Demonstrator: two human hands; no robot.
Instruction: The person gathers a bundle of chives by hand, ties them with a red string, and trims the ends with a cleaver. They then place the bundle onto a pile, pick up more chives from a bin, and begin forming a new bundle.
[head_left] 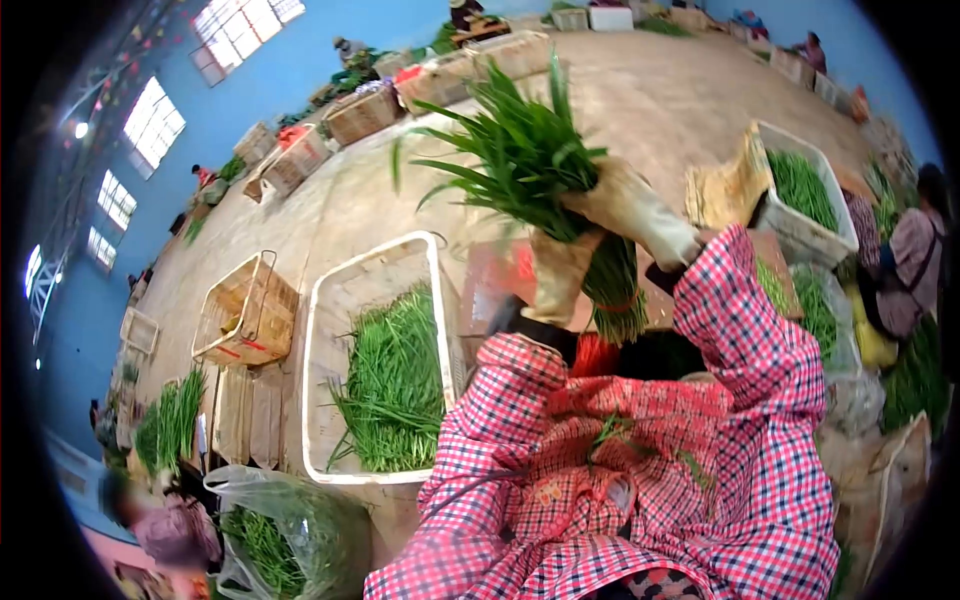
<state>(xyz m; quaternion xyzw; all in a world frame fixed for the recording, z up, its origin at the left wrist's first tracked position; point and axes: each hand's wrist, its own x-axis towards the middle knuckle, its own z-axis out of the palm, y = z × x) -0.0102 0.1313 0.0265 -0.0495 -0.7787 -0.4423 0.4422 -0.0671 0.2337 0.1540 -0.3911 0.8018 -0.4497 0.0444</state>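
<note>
Bundle of greens [525, 160], gripped mid-length by gloved left hand [562, 272] and right hand [632, 208]; probably light, bendy, easily bruised; best held around stems [614, 285].

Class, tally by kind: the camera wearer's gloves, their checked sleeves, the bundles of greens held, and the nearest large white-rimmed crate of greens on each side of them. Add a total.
Left glove and right glove: 2
Left sleeve and right sleeve: 2
Held bundle: 1
Left crate and right crate: 2
Total: 7
</note>
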